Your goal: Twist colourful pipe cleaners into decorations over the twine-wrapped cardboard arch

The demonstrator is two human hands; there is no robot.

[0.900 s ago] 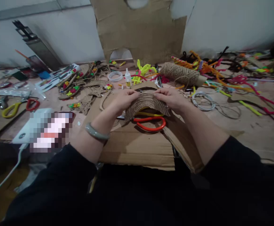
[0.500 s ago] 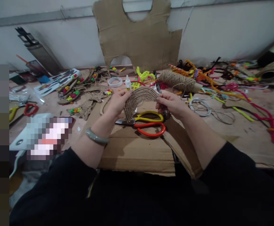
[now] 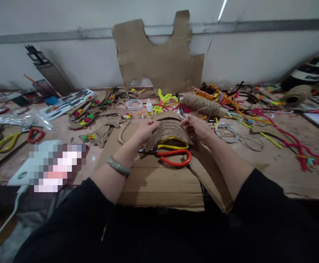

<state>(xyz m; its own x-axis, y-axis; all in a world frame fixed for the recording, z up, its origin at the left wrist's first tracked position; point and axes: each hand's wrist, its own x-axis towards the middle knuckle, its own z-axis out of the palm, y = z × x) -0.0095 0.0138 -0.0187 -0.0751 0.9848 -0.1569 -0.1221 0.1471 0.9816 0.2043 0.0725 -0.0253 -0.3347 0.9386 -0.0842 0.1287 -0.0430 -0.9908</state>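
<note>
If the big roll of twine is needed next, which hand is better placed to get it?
Probably the right hand: it is just on the near side of the twine roll. The left hand is farther away, holding the left side of the curved twine piece.

Upper right, bold capitals on the black-and-white roll-shaped object [image 3: 308,76], something like "NG", too blurred to call! And mid-frame, the small bottle's [image 3: 149,108] label: unreadable!
</note>
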